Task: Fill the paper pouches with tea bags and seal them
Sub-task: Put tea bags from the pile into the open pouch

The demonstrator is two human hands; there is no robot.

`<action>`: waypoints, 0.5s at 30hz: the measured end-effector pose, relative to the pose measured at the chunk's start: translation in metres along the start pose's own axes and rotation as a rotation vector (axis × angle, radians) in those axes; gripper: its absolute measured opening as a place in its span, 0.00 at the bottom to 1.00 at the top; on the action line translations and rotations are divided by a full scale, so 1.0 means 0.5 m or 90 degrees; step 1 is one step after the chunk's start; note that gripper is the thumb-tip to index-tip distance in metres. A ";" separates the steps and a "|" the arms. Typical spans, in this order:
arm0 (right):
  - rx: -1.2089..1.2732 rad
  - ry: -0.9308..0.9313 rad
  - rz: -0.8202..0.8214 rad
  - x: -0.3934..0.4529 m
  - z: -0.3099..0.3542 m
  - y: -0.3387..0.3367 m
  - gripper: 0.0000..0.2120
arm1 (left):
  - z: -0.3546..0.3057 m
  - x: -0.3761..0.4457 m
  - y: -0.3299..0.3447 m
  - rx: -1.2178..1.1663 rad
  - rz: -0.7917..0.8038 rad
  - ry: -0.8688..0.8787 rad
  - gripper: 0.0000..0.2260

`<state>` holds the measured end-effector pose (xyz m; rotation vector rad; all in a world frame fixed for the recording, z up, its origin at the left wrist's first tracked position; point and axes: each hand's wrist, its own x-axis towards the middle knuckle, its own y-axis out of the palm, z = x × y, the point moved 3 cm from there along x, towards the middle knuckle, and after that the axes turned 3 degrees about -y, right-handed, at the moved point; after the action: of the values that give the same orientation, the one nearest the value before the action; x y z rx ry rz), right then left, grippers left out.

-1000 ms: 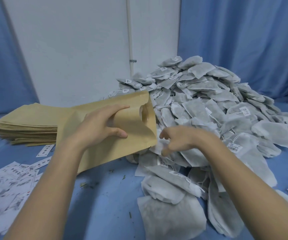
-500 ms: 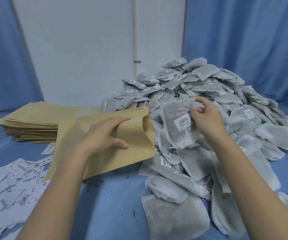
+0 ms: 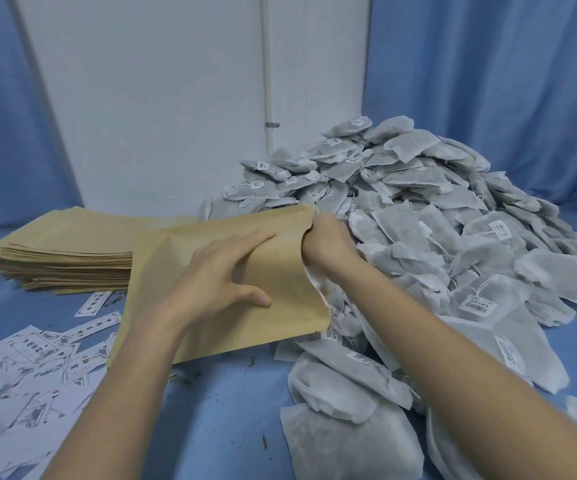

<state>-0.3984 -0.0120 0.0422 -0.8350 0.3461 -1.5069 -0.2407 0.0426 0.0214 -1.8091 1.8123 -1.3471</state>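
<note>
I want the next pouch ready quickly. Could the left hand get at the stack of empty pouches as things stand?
Probably not yet: the left hand grips the open pouch. The stack lies just beyond it, uncovered.

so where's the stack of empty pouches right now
In the head view the stack of empty pouches lies at the left on the blue table, behind the held pouch and above the scattered labels.

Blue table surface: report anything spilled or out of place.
Dark loose flecks, apparently spilled tea, dot the blue table cloth near the grey tea-bag heap. White printed labels lie scattered, not stacked.
</note>
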 end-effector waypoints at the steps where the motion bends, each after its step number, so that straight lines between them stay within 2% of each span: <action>1: 0.070 -0.005 0.026 -0.004 0.004 0.002 0.06 | 0.003 0.001 -0.004 -0.008 -0.009 -0.006 0.39; 3: 0.225 -0.016 0.125 -0.018 0.003 -0.001 0.11 | 0.009 0.004 -0.011 -0.029 -0.016 -0.017 0.38; 4: 0.239 -0.018 0.190 -0.025 -0.003 -0.001 0.11 | 0.011 0.006 -0.012 -0.033 -0.016 -0.018 0.38; 5: 0.197 -0.022 0.251 -0.034 0.001 0.002 0.09 | 0.011 0.007 -0.011 -0.032 -0.012 -0.015 0.38; 7: 0.068 -0.011 0.319 -0.050 -0.001 0.010 0.15 | 0.007 0.012 -0.001 -0.029 0.009 -0.007 0.37; 9: 0.004 0.003 0.298 -0.047 -0.008 0.011 0.17 | 0.000 0.016 0.015 -0.028 0.041 0.006 0.36; 11: 0.069 0.060 0.257 -0.017 -0.024 0.022 0.17 | -0.004 0.019 0.027 -0.030 0.062 0.016 0.36; 12: 0.183 0.151 0.215 -0.010 -0.007 0.046 0.17 | -0.005 0.021 0.031 -0.027 0.070 0.014 0.37; 13: 0.207 0.197 0.203 0.000 -0.042 0.050 0.14 | -0.005 0.022 0.033 -0.021 0.079 0.013 0.38; 14: 0.144 0.226 0.240 -0.010 -0.034 0.118 0.17 | -0.003 0.024 0.036 -0.016 0.092 0.014 0.39; 15: -0.009 0.320 0.135 -0.021 -0.006 0.176 0.21 | -0.002 0.024 0.040 -0.010 0.109 0.016 0.39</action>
<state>-0.3370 -0.0153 -0.0215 -0.4038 0.7906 -1.5006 -0.2569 0.0284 0.0122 -1.6095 1.9467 -1.3007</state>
